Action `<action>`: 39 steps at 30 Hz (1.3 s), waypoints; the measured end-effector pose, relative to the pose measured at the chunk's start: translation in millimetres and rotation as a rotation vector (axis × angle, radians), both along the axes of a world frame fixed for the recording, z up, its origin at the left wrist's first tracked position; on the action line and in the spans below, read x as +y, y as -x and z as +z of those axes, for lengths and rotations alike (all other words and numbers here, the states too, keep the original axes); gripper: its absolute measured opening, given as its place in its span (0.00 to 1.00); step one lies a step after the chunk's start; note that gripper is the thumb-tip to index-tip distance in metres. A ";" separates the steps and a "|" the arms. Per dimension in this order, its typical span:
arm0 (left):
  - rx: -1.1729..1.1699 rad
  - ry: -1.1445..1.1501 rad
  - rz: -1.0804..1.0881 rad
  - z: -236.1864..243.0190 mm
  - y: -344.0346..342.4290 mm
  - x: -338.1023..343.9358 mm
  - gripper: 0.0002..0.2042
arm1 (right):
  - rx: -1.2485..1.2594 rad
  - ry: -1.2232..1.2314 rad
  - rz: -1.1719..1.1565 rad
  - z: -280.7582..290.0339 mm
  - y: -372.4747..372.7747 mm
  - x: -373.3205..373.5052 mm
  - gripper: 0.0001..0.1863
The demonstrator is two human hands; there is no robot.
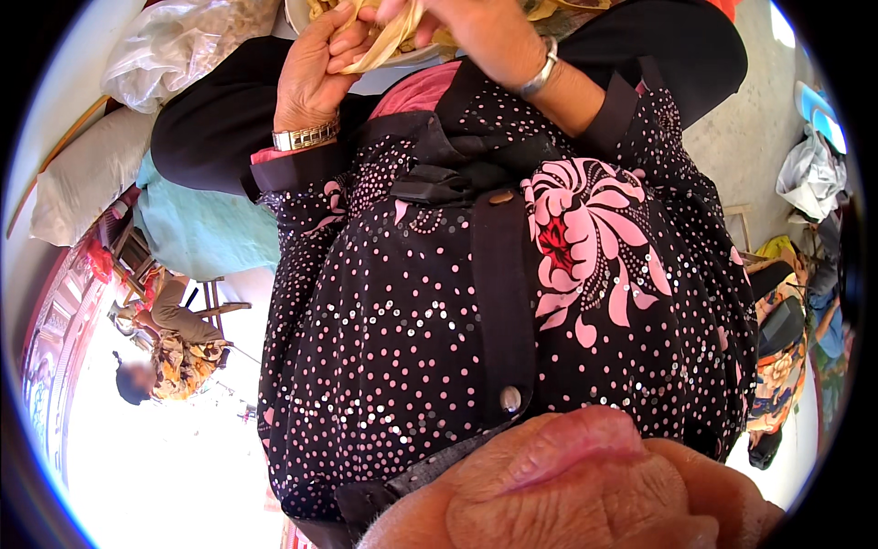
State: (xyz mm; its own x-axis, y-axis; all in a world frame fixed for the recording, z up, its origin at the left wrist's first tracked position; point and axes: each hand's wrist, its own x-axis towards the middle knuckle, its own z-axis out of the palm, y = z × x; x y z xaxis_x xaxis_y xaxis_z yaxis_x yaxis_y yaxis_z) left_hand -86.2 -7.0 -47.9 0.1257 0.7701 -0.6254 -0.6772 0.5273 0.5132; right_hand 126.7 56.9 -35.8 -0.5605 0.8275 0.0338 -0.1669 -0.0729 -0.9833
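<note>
At the top of the head view, my left hand (322, 69), with a metal watch (306, 137) at its wrist, closes its fingers round pale yellow dried strips (389, 38) that look like husk. My right hand (476, 35), with a silver bracelet (541, 69), is at the same strips; its fingers are bent in, partly blurred and partly cut off by the upper edge. Beneath both hands is a pale basin (416, 57) with more yellow-brown strips (549, 9) in it. My black-trousered legs are on either side of it.
Beside my left knee lies a clear plastic bag (183, 55) with brownish contents, near a grey cloth bundle (91, 174) and light blue cloth (206, 224). One person (187, 357) sits at the left; another in floral clothing (777, 384) is at the right, near a white plastic bag (809, 174).
</note>
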 end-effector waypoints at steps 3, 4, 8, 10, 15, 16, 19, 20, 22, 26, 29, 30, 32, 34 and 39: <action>0.034 -0.192 -0.208 18.1 -12.0 4.8 0.12 | -0.021 -0.107 -0.097 -27.9 6.0 17.2 0.16; 0.174 -0.180 -0.217 25.1 -19.1 5.8 0.12 | -0.012 -0.147 -0.086 -29.0 9.7 17.9 0.16; 0.337 -0.255 -0.337 14.1 -9.3 7.3 0.10 | -0.146 -0.027 0.162 -40.1 6.9 23.5 0.19; 0.686 -0.354 -0.292 12.7 -16.8 3.1 0.10 | -0.138 -0.055 0.189 -49.8 6.3 26.8 0.19; 1.337 -0.854 -0.202 17.8 -32.4 1.8 0.09 | -0.245 -0.242 0.243 -76.1 3.7 38.6 0.18; 1.622 -1.183 -0.159 23.3 -32.0 13.4 0.08 | -0.230 -0.313 0.262 -81.6 3.9 41.4 0.18; 1.708 -1.006 -0.208 41.4 -51.3 4.7 0.05 | -0.180 -0.535 0.301 -93.4 2.1 47.6 0.19; 1.692 -0.957 -0.234 47.0 -55.7 2.0 0.06 | -0.158 -0.614 0.303 -93.9 0.2 50.0 0.19; 1.531 -0.887 -0.317 50.9 -57.4 -0.1 0.05 | -0.146 -0.577 0.357 -94.5 -3.6 52.6 0.19; 1.482 -0.934 -0.250 28.7 -43.6 -1.7 0.07 | -0.110 -0.297 0.439 -85.2 -4.5 48.4 0.19; 1.252 -0.687 -0.258 13.4 -38.1 -10.3 0.08 | -0.088 -0.187 0.406 -50.2 -12.5 39.0 0.18; 1.170 -0.632 -0.226 6.7 -36.3 -10.5 0.08 | -0.090 -0.144 0.396 -39.0 -14.8 35.3 0.18; 1.065 -0.568 -0.146 10.0 -38.7 -4.0 0.11 | -0.018 -0.099 0.346 -32.1 -14.6 29.0 0.17; 0.518 -0.510 0.006 27.0 -51.4 0.1 0.08 | 0.026 -0.102 0.328 -30.8 -12.1 27.9 0.17; 0.236 -0.421 0.016 24.8 -53.7 1.0 0.14 | -0.015 -0.220 0.285 -34.0 -14.8 26.3 0.19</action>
State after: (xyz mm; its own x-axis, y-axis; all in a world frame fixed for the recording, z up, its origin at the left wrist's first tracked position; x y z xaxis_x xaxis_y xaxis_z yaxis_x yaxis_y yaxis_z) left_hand -32.5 -6.0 -23.1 0.0038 0.9631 -0.2692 -0.5230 0.2313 0.8204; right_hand 141.5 83.2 -69.7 -0.7696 0.6116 0.1838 -0.1559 0.0993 -0.9828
